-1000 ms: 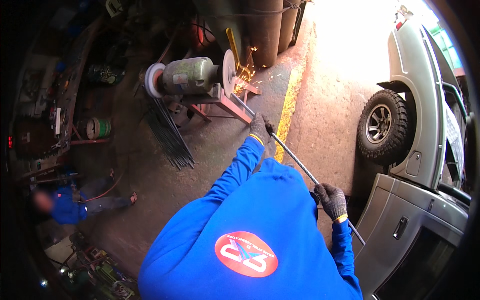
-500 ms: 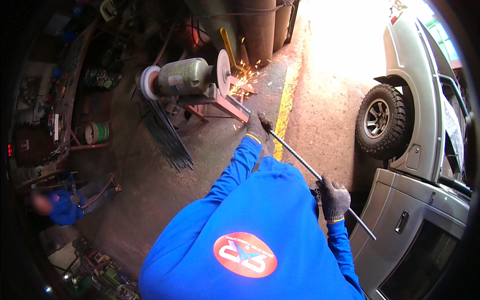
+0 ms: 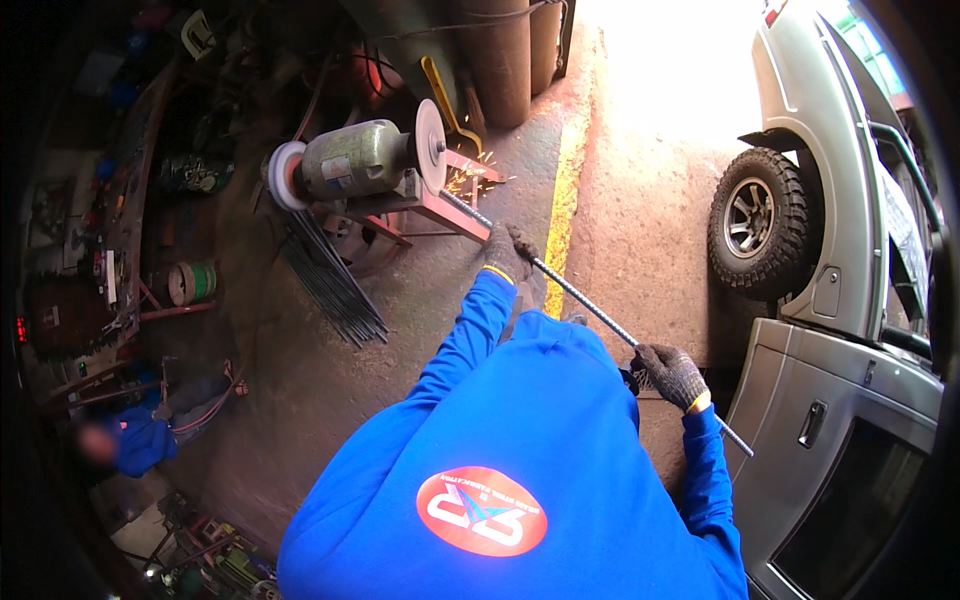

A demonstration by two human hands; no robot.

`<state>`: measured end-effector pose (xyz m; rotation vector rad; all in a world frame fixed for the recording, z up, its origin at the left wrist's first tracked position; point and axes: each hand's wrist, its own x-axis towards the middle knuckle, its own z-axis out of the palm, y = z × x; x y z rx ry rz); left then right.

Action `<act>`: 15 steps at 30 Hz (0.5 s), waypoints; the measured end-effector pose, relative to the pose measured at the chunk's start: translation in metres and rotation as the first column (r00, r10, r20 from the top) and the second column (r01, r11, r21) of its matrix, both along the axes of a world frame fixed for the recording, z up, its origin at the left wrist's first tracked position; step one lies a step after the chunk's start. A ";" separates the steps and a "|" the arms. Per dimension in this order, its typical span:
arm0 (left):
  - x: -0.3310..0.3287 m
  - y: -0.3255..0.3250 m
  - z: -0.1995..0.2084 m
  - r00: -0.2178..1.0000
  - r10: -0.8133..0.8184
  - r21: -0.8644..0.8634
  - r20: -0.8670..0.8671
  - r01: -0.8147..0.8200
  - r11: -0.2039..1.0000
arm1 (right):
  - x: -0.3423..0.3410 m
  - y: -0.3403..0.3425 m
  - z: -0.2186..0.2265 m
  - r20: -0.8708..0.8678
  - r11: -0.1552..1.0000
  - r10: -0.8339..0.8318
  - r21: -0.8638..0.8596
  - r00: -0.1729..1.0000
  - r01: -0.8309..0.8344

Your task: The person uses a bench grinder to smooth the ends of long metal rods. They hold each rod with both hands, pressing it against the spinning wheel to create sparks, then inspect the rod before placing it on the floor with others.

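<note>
A ribbed steel rebar (image 3: 590, 305) slants from the grinder down to the right. My left hand (image 3: 507, 252), in a dark knit glove, is closed round it near the far end. Farther back along the bar, my gloved right hand (image 3: 672, 374) grips it, and its near end sticks out past my wrist. The bar's far tip meets the grinding disc (image 3: 430, 146) on the right of a green bench grinder (image 3: 355, 160); the exact contact is hidden by the disc's edge. Orange sparks (image 3: 466, 182) fly there. On the grinder's left side sits a pale wheel (image 3: 285, 176).
A red metal stand (image 3: 445, 212) carries the grinder. Several dark rods (image 3: 330, 285) lie beneath it on the left. Tall cylinders (image 3: 495, 70) and a yellow-handled tool (image 3: 440, 95) stand behind. A silver vehicle (image 3: 830, 400) is close on my right; another person (image 3: 145, 440) works far left.
My right hand has shifted slightly up and left, its wrist turned and elbow farther out. The bar still meets the disc, with fewer sparks. The view has shifted a little.
</note>
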<state>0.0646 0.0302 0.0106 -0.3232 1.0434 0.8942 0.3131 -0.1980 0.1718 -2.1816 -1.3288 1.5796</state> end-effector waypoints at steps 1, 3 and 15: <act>0.002 0.000 0.004 1.000 0.027 -0.010 -0.006 -0.027 1.000 | -0.002 0.000 0.003 0.009 1.000 -0.015 0.019 1.000 0.015; -0.003 0.004 -0.006 0.999 0.030 -0.026 0.019 -0.029 0.999 | -0.009 0.002 0.013 0.025 0.998 -0.036 0.059 0.999 0.035; -0.004 0.004 -0.005 1.000 0.025 0.002 -0.016 -0.025 1.000 | -0.024 -0.013 0.011 0.537 0.925 0.063 0.285 0.841 -0.251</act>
